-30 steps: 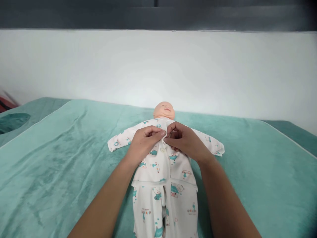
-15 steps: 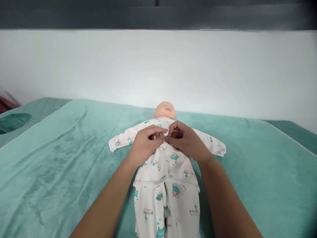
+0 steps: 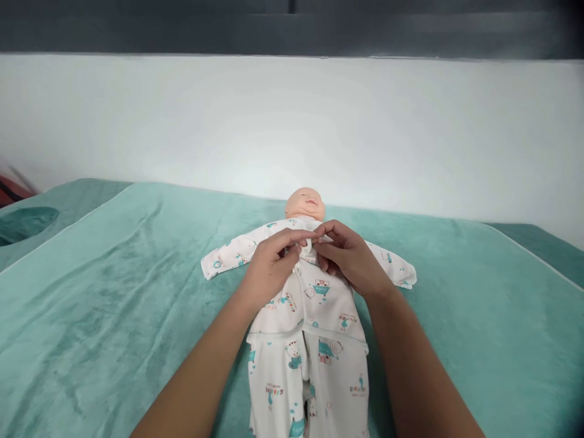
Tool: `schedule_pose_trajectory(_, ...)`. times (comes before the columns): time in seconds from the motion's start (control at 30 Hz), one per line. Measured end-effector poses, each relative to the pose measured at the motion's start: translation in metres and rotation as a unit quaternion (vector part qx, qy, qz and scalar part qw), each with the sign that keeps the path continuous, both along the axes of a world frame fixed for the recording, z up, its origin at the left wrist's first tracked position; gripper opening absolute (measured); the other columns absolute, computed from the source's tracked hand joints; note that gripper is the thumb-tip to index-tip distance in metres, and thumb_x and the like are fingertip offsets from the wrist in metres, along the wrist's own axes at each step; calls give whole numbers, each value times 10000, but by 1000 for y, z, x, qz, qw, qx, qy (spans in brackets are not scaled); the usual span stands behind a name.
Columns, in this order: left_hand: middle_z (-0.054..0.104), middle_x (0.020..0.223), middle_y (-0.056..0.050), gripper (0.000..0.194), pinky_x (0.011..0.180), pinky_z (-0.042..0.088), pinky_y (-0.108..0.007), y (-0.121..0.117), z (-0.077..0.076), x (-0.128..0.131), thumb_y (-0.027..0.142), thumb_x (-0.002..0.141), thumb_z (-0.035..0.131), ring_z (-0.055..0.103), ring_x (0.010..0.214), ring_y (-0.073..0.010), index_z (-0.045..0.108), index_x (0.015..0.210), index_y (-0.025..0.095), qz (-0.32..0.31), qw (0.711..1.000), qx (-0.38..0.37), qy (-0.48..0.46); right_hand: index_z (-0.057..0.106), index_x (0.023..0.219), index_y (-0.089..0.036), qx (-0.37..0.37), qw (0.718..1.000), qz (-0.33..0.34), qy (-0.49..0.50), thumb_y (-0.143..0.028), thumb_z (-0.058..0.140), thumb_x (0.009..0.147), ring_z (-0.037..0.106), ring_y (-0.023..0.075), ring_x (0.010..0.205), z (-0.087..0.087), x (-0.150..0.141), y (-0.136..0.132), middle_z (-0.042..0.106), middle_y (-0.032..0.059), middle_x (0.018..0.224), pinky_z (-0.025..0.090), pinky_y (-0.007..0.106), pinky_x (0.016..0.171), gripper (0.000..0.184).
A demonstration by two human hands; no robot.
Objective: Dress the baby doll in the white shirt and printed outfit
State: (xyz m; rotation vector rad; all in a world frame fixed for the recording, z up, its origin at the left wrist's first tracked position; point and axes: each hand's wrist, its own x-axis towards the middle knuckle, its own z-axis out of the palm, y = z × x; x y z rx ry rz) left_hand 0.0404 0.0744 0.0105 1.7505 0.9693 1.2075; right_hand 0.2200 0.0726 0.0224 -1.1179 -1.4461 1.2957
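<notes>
A baby doll (image 3: 305, 203) lies on its back on a teal blanket (image 3: 114, 286), head away from me. It wears a white printed romper (image 3: 314, 340) with teal cartoon figures, sleeves spread to both sides. My left hand (image 3: 269, 264) and my right hand (image 3: 349, 255) meet at the doll's upper chest just below the chin. Both pinch the edges of the romper's front opening between thumb and fingers, fingertips almost touching each other. What lies under the fingertips is hidden.
A white wall (image 3: 292, 121) rises right behind the bed with a dark band above it. At the far left lies a darker teal pillow (image 3: 25, 222) and a bit of something red (image 3: 9, 190). The blanket's white-piped edge (image 3: 533, 255) runs along the right.
Both hands have shifted a little up the romper's front, from mid-chest towards the neckline, still pinching the fabric. The doll has stayed in place.
</notes>
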Motion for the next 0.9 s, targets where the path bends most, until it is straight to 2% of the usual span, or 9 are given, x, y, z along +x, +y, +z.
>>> schedule_pose_trajectory(0.17, 659, 967, -10, 341, 652, 412, -214, 1, 1, 2, 123, 835, 542, 553, 745, -103, 691, 1124, 225, 26, 999, -28, 5, 566, 942, -234, -1, 1000, 9, -7, -293, 631, 845, 484, 84, 511, -2, 2, 2, 505, -66, 588, 376, 194, 469, 131)
schedule_pose_trajectory(0.33, 659, 881, 5, 291, 624, 399, -208, 0, 0, 2, 118, 824, 559, 528, 692, -94, 702, 1058, 214, 42, 999, 1, 23, 577, 936, -228, -4, 1000, -4, 6, -283, 632, 836, 485, 79, 513, -3, 2, 3, 530, -56, 621, 377, 191, 467, 126)
schedule_pose_trajectory(0.53, 663, 944, -7, 330, 642, 406, -218, -1, 0, 1, 86, 878, 476, 543, 733, -104, 698, 1068, 238, 3, 997, 66, 49, 568, 922, -225, 0, 1000, -19, -11, -289, 606, 848, 481, 81, 492, -2, -1, 2, 537, -57, 587, 384, 189, 460, 105)
schedule_pose_trajectory(0.67, 655, 928, -8, 370, 717, 423, -236, 0, 0, 0, 72, 905, 430, 567, 805, -119, 706, 1077, 249, -24, 994, 91, 61, 545, 896, -227, 10, 998, -43, -39, -284, 599, 834, 461, 83, 451, 2, -7, 0, 500, -75, 509, 359, 177, 430, 99)
schedule_pose_trajectory(0.9, 618, 939, -13, 410, 700, 410, -234, 1, -1, -2, 47, 880, 428, 546, 800, -120, 709, 1096, 252, -46, 997, 48, 25, 526, 874, -234, 20, 992, -88, -84, -297, 577, 829, 436, 79, 415, 6, -17, -2, 490, -83, 493, 333, 168, 394, 92)
